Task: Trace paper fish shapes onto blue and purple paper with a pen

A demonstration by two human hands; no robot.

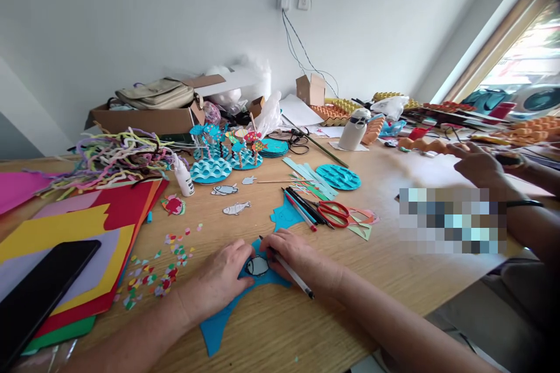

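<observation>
A small fish cutout (257, 266), white with a dark outline, lies on an irregular blue craft sheet (217, 326) at the table's front. My left hand (221, 271) is closed on the sheet's left part, thumb and fingers at either side of the fish's head. In my right hand (297, 256) is a pen (292, 275) with a clear barrel, its tip by the fish's upper edge. The fingers of that hand also rest on the sheet and partly hide it. Beyond lie more fish cutouts (237, 208) and another blue piece (286, 215).
Red-handled scissors (335, 214) and several pens sit ahead right. A glue bottle (182, 178), scattered paper dots (164, 274), coloured sheets (91, 227) and a black phone (48, 291) are leftward. Decorated blue discs (210, 170) stand farther back. Another person's hand (479, 166) is at right.
</observation>
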